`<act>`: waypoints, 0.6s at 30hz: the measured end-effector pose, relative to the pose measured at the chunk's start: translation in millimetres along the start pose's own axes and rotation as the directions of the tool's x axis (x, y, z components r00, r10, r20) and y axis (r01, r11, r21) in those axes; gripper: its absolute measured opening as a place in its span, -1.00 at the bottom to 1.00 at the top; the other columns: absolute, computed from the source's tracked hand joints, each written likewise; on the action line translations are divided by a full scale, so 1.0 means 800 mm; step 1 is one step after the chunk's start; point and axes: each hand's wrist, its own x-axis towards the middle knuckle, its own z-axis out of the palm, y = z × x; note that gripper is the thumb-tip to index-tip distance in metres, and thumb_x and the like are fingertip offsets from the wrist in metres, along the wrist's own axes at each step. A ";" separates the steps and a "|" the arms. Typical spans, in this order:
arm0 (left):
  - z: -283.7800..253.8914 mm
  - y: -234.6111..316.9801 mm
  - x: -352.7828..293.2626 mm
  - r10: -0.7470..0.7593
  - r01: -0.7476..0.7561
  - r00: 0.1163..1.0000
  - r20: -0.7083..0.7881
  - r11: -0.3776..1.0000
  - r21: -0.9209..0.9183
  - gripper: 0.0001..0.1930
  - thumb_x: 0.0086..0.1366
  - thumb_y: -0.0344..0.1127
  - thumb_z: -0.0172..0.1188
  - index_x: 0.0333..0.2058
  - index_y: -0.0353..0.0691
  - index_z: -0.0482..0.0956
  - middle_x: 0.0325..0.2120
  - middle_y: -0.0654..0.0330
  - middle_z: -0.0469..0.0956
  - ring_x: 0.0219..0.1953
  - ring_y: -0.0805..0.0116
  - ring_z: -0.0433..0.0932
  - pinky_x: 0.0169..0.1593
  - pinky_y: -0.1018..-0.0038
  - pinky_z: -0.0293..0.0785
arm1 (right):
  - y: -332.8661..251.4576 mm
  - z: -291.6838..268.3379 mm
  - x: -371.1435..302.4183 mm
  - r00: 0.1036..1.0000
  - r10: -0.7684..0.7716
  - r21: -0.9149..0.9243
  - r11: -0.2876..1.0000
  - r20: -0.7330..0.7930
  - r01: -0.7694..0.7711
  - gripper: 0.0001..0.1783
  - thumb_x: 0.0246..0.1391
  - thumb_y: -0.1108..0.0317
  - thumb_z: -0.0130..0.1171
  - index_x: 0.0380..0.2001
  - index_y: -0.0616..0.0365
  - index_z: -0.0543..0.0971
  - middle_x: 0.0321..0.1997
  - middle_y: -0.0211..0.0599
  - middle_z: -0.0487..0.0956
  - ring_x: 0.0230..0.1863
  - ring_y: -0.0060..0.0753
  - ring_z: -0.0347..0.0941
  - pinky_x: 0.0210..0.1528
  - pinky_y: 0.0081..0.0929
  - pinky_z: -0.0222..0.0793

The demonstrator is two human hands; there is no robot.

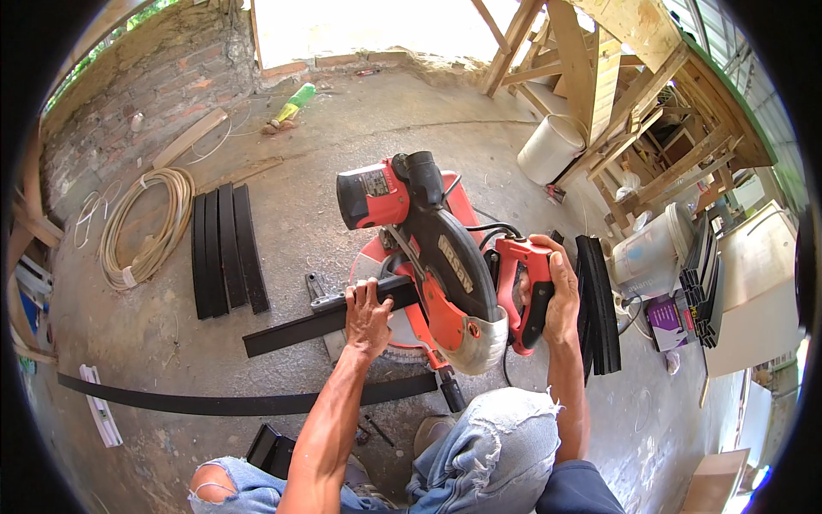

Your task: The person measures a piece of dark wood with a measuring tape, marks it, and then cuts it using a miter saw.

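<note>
A red and black miter saw stands on the floor in front of my knees, its head leaning over the base. My right hand is closed round the saw's red D-shaped handle. On the saw's base lies a black profile strip, set at an angle against the fence. My left hand grips this strip just left of the blade guard, fingers bent over it. The strip's free end sticks out to the left; its other end is hidden behind the saw head.
A long black strip crosses the floor near my feet. Cut black pieces lie in stacks at left and right. Beyond are a coiled hose, a green-and-yellow bottle, a white bucket and wooden framing.
</note>
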 end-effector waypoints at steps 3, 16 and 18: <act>-0.003 0.001 0.000 -0.003 0.003 1.000 0.012 1.000 0.002 -0.67 0.03 -0.26 0.44 -0.17 -0.06 0.72 0.08 0.02 0.31 0.26 0.00 0.19 0.36 -0.02 0.00 | 0.005 -0.002 -0.003 1.000 -0.008 0.007 1.000 0.006 0.008 -0.38 0.44 -0.14 -0.12 0.18 0.20 0.44 -0.54 -0.36 0.50 -0.63 -0.62 0.33 -0.55 -0.61 0.29; 0.004 -0.004 -0.004 -0.004 0.005 1.000 0.019 0.999 -0.035 -0.57 -0.11 -0.35 0.49 -0.15 -0.14 0.72 0.16 -0.06 0.28 0.29 -0.07 0.17 0.36 -0.05 -0.02 | -0.015 0.008 0.018 0.999 0.021 -0.008 1.000 0.026 -0.020 -0.45 0.45 -0.07 -0.11 0.14 0.19 0.50 -0.57 -0.44 0.51 -0.63 -0.67 0.36 -0.57 -0.65 0.31; 0.007 -0.001 -0.002 0.006 -0.006 1.000 0.012 0.999 -0.039 -0.56 -0.11 -0.35 0.49 -0.15 -0.15 0.72 0.17 -0.06 0.27 0.30 -0.08 0.17 0.36 -0.05 -0.02 | -0.019 0.005 0.019 0.999 0.017 -0.016 1.000 0.034 -0.017 -0.44 0.45 -0.07 -0.11 0.14 0.19 0.50 -0.58 -0.44 0.51 -0.64 -0.67 0.37 -0.57 -0.64 0.31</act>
